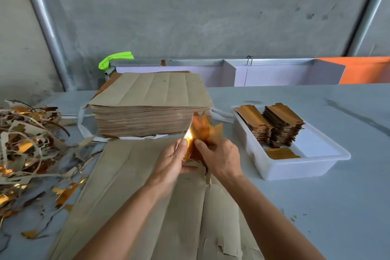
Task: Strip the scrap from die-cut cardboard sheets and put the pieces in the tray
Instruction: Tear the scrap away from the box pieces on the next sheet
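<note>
Currently: gold-faced piece (202,131) pinched upright between left hand (175,162) and right hand (219,158) — tray (295,170) toward table's right edge, long axis front-to-back, right hand nearer.

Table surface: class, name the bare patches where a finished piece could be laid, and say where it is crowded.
Bare table lies right of the sheet and before the tray; another patch lies behind the tray. The tray's near right floor is free. Crowded: the scrap pile at left, the sheet stack behind the hands.
</note>
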{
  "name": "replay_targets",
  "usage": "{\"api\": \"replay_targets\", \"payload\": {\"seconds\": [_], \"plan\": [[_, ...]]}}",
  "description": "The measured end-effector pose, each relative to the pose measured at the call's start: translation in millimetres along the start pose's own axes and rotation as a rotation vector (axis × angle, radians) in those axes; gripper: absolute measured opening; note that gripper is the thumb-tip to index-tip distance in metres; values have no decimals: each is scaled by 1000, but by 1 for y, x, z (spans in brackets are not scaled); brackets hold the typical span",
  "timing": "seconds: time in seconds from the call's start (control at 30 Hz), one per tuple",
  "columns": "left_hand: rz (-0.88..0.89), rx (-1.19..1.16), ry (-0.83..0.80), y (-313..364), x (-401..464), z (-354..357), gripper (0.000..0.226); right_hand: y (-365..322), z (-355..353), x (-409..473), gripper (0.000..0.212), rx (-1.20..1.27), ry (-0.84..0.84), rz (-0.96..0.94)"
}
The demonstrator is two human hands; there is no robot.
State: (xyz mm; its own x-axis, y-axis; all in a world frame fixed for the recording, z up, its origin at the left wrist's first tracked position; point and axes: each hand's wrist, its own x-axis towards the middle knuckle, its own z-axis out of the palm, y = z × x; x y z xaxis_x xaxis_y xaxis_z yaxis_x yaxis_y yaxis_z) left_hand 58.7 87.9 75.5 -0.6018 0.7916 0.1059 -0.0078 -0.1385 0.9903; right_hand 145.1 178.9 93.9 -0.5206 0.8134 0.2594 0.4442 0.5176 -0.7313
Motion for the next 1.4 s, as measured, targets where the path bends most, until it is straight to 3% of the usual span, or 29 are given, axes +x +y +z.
{"api": "replay_targets", "payload": {"seconds": [0.17,0.33,0.5,0.63,0.7,0.77,0.83,0.9,1.03,1.1,1.27,1.4], "plan": [[-6,223,-149,0,-10,7,28,5,-9,-4,56,269,-122,156],[-15,243,-191,-2,-11,18,32,9,-17,-3,27,358,-132,236],[-43,154,47,-9,-6,27,36,27,-21,-1,23,327,-32,378],[-206,-70,354,-6,4,24,38,44,-25,-1,24,121,42,313],[-264,-207,467,-3,8,17,32,52,-26,-4,35,70,77,263],[-248,-249,553,0,10,9,18,58,-26,-7,33,48,70,254],[-179,-200,581,3,10,6,22,60,-25,-9,26,39,31,261],[-131,-54,520,5,10,6,39,59,-23,-11,23,83,16,236],[-2,592,201,11,6,10,75,48,-19,-13,19,73,69,143],[112,798,79,20,8,15,90,42,-18,-14,14,30,85,86],[364,986,-2,32,29,28,75,38,-18,-21,24,67,57,-52],[222,920,-121,38,43,28,57,46,-27,-20,27,146,-25,-113]]}}
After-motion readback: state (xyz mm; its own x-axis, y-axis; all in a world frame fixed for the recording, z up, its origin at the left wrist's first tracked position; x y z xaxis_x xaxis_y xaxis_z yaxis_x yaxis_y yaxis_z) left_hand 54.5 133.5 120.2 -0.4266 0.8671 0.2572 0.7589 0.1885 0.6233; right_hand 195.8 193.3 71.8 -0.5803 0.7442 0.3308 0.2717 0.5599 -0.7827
